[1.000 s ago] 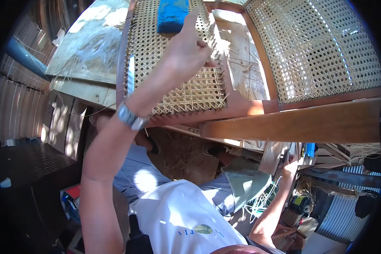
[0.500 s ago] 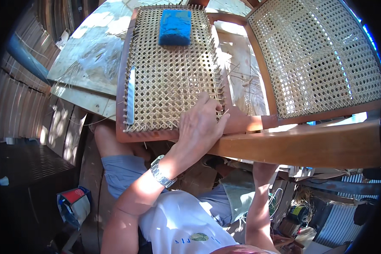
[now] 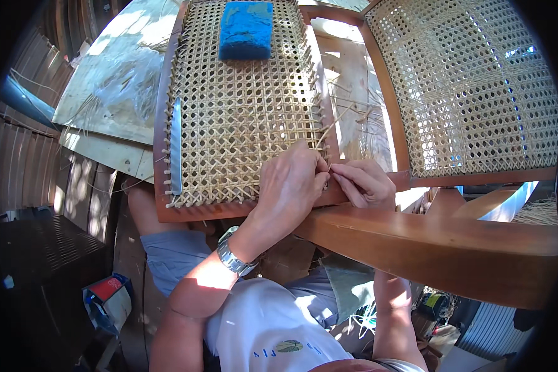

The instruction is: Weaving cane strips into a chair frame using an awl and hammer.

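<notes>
A woven cane seat panel (image 3: 235, 124) in a reddish-brown wooden frame (image 3: 211, 212) lies in front of me, with short pegs and strand ends along its sides. My left hand (image 3: 291, 180), a metal watch on its wrist, rests at the panel's near right corner with fingers pinched. Tip to tip with it, my right hand (image 3: 367, 184) pinches too, over the frame's edge. A thin pale cane strand (image 3: 338, 119) rises beside the left fingers; its end seems to be between both hands, mostly hidden. A blue sponge-like block (image 3: 246, 31) and a flat metal strip (image 3: 177, 149) lie on the weave.
At right stands a second cane panel (image 3: 459, 93), joined to the same frame. A curved wooden arm (image 3: 440, 248) crosses in front of my right forearm. Left of the seat is a plywood surface (image 3: 99, 87) with a clear plastic bag (image 3: 130, 80). A paper bag (image 3: 108, 304) stands lower left.
My right hand has come up from below the wooden arm to meet my left hand at the frame's edge. The chair frame has shifted slightly left in view.
</notes>
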`<state>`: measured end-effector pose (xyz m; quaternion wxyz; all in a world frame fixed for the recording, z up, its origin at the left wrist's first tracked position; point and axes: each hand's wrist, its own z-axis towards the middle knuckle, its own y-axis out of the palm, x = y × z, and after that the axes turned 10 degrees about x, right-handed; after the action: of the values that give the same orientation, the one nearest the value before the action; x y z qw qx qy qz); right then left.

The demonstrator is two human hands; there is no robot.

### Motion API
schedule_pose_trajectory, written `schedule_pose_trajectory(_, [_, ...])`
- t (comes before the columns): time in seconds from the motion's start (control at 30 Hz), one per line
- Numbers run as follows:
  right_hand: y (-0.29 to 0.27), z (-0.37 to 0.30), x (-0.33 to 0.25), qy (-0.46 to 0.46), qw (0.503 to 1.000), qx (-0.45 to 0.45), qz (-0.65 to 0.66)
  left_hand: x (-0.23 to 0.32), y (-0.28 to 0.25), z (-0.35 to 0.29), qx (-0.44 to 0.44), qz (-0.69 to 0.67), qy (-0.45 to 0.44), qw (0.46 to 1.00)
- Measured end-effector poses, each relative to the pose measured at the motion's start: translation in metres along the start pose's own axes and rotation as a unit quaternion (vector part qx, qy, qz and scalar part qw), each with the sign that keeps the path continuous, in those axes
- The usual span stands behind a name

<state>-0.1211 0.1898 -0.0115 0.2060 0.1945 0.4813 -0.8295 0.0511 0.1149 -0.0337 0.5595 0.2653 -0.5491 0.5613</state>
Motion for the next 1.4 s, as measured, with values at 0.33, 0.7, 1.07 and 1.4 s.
schedule_pose_trajectory(0.33, [-0.01,0.025,0.005,-0.103,0.989,-0.108,-0.01,0.001,-0.004,0.002,-0.021,-0.024,-0.047,0.998])
schedule_pose_trajectory(0.7, [-0.006,0.031,0.004,0.108,0.977,-0.165,0.083,-0.003,-0.002,0.0,0.004,-0.006,-0.026,1.0])
schedule_pose_trajectory(1.07, [-0.007,0.039,-0.004,0.13,0.968,-0.202,0.073,-0.005,-0.003,0.002,0.006,-0.005,-0.013,1.0])
schedule_pose_trajectory(1.4, [-0.011,0.028,-0.006,0.048,0.991,-0.108,0.069,-0.004,-0.007,0.007,-0.019,-0.025,-0.067,0.997])
